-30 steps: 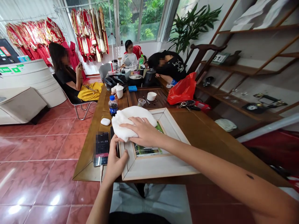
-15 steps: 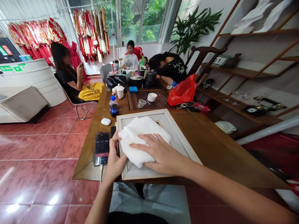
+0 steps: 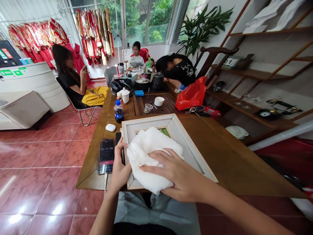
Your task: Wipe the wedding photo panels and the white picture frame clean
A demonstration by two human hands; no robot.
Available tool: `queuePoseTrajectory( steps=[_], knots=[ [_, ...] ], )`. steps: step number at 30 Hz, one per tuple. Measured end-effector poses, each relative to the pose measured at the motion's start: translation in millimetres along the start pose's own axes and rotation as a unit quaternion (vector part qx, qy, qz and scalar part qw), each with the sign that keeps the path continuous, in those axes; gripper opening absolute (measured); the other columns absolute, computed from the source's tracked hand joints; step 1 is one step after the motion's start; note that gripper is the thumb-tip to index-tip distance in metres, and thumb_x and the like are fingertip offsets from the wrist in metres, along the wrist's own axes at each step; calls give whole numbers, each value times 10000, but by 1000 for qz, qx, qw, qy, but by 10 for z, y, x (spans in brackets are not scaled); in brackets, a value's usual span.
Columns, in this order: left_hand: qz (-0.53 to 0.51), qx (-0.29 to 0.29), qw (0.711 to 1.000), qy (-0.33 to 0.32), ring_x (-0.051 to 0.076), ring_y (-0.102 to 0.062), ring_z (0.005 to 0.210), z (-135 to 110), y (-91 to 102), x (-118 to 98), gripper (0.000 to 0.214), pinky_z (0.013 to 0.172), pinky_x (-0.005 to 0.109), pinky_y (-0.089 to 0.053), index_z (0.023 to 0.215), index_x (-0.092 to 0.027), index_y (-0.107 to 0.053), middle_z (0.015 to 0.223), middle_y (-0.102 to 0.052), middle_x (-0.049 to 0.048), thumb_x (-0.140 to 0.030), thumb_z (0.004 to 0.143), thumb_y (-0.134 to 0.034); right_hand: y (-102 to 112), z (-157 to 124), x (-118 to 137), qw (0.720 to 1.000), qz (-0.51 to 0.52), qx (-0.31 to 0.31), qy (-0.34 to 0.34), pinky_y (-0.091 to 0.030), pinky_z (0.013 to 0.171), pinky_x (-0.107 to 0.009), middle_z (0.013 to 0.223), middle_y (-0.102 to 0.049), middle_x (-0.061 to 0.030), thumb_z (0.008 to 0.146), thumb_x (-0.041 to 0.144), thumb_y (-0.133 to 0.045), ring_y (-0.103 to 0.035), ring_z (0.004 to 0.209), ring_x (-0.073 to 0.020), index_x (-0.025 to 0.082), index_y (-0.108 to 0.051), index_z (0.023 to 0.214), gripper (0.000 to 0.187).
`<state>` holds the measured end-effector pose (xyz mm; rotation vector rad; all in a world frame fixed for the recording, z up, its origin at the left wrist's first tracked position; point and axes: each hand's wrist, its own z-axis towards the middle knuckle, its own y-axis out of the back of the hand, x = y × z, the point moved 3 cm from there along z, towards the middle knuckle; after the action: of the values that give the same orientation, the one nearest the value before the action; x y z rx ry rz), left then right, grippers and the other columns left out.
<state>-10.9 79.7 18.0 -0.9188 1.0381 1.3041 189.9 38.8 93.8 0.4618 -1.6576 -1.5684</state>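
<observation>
A white-framed picture lies flat on the wooden table in front of me. My right hand presses a white cloth onto the near part of the frame, fingers spread over the cloth. My left hand grips the frame's left edge near its front corner. A strip of green picture shows beyond the cloth.
A phone showing a timer lies left of the frame, with a white earbud case and a dark drink bottle beyond. A red plastic bag, cups and kettles sit farther up the table. Three people sit at the far end.
My right hand has dragged the cloth from the frame's far left corner toward me, down to its near edge. The left hand has stayed on the frame's left side.
</observation>
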Motion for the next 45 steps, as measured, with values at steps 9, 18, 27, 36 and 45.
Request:
queuePoseTrajectory(
  steps=[9,18,27,36,45],
  knots=[
    [13,0,1000,7,282,-271,1562,2,-6,-38,401,1262,539,-211,1233,-279,-452,1693,-223,129,-200,886,-637,54,-268,-40,1000,-14,0,-25,-374,1008,-612,1361,-592,-152,733,313,-706,-541,1222,-385,343,-655,1344,613],
    [-1,7,1000,12,286,-251,1572,1,-15,-50,396,1266,561,-196,1235,-278,-440,1701,-205,128,-170,883,-585,-19,-946,-284,975,-145,-159,-58,-451,920,-541,1311,-637,-117,823,400,-612,-604,1135,-364,354,-669,1336,518],
    [6,9,1000,6,275,-266,1568,14,-21,-85,346,1270,541,-194,1187,-277,-466,1702,-231,111,-189,876,-590,-33,-854,-498,954,-206,-186,-114,-462,912,-550,1297,-638,-135,792,299,-588,-605,1119,-377,321,-693,1310,530],
    [31,4,999,11,279,-248,1574,5,3,-57,339,1274,529,-189,1188,-275,-492,1694,-252,114,-191,877,-597,198,-282,-1004,938,-223,-164,-209,-426,949,-529,1383,-579,-130,892,388,-549,-537,1199,-366,330,-636,1374,493],
    [45,-1,999,-13,296,-281,1560,9,17,-56,330,1257,525,-235,1178,-264,-527,1683,-267,108,-173,867,-594,179,-273,-1009,939,-207,-172,-215,-440,923,-518,1420,-556,-150,938,393,-489,-517,1271,-365,306,-629,1370,462]
  ],
)
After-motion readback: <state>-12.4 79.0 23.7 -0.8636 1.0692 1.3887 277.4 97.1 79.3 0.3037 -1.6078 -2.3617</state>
